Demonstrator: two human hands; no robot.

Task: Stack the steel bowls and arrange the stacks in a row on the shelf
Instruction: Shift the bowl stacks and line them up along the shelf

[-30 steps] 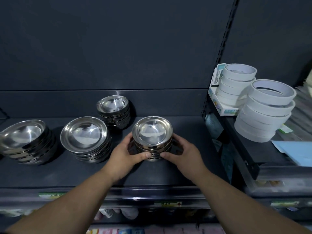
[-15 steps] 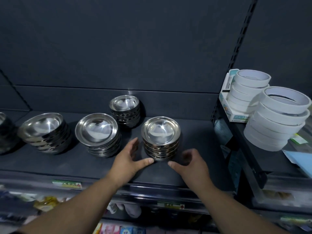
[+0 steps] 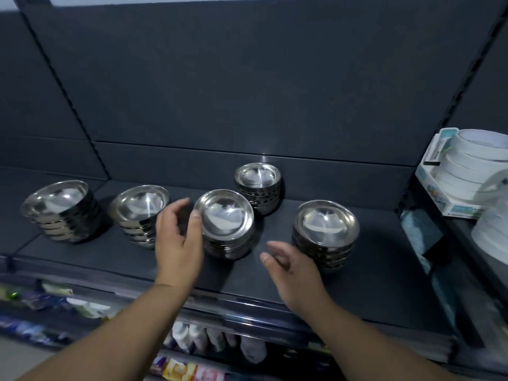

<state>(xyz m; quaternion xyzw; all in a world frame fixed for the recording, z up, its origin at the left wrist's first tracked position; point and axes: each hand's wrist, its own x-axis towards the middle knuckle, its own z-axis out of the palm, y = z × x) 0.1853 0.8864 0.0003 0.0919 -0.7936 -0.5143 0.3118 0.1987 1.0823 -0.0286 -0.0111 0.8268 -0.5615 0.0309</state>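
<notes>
Several stacks of steel bowls stand on the dark shelf [image 3: 371,287]. From the left: a far-left stack [image 3: 61,210], a second stack [image 3: 140,213], a middle stack [image 3: 226,224] and a right stack [image 3: 325,235] along the front, with a smaller stack [image 3: 258,185] behind near the back wall. My left hand [image 3: 178,243] is open, its thumb touching the middle stack's left rim. Just left of the right stack, my right hand [image 3: 294,268] hovers open and holds nothing.
White tape rolls [image 3: 472,158] in a box and a second pile [image 3: 492,221] sit on the neighbouring shelf to the right. Below the shelf edge hang packaged goods [image 3: 214,342]. The dark back panel rises behind the bowls.
Both hands have let go of the right stack and moved left; my left hand now reaches the middle stack. The view has shifted, bringing another stack into sight at the far left.
</notes>
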